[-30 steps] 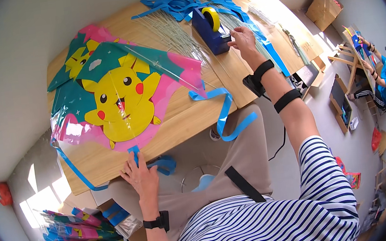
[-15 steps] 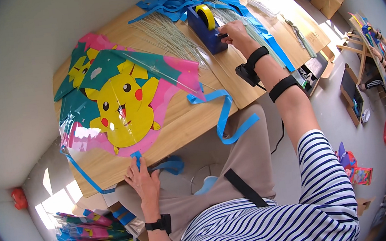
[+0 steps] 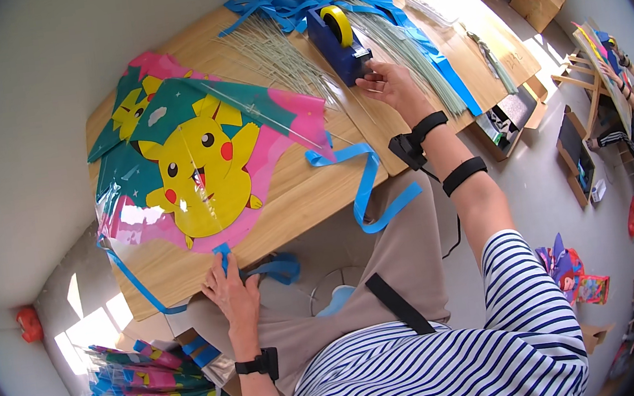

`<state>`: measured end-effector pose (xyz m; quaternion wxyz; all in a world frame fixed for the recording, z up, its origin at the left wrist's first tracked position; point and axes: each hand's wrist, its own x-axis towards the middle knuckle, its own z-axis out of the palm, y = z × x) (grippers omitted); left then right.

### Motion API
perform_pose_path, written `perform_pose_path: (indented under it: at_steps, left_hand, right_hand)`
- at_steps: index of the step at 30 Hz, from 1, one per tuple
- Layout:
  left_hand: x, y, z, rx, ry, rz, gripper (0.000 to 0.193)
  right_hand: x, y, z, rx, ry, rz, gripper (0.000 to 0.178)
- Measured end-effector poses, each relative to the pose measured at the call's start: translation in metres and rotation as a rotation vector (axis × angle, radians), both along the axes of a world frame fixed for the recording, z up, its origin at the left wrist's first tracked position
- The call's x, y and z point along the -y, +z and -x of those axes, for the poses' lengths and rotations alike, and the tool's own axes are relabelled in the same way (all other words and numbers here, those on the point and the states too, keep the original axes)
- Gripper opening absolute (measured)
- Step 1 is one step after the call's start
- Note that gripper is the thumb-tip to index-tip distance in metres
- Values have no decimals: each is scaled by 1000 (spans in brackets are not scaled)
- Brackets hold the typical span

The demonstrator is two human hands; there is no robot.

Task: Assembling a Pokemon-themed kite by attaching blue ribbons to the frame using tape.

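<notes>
Head view: the desk [image 3: 309, 199] carries a teal-and-pink kite [image 3: 203, 176] printed with a large yellow cartoon figure. The kite lies at the left side of the desk, its lower end toward the near edge, where a blue tab [image 3: 221, 250] is located. The left hand [image 3: 234, 295] is at this tab, fingers extended and partly spread, fingertips touching it; whether the tab is pinched cannot be told. The right hand [image 3: 392, 86] is at the near end of the blue tape dispenser [image 3: 332, 47], fingers bent and drawn toward the thumb; whether a piece of tape is held cannot be told. A yellow tape roll [image 3: 345, 30] is seated in the dispenser. Thin pale rods [image 3: 421, 66] lie on both sides of the dispenser, with a pile of blue strips [image 3: 281, 0] beyond. A loose blue ribbon [image 3: 365, 188] hangs over the near edge, right of the kite. Folded printed sheets [image 3: 159, 395] are stacked below desk level, at left.
</notes>
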<state>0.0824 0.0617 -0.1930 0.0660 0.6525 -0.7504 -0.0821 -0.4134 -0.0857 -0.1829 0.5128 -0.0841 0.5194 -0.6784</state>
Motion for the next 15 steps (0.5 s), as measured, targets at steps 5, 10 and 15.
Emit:
perform_pose_path:
  at_steps: [5,10,15]
  left_hand:
    - [-2,-2,-1,1,-1,6,69]
    - [-1,-4,-1,8,-7,9,69]
    - [-1,-3,1,-10,-5,20,68]
  right_hand:
    - [-17,-16,-7,470,-207,68,31]
    - [-12,-17,-15,406,-103,140,26]
    - [3,-23,-12,389,-101,153,14]
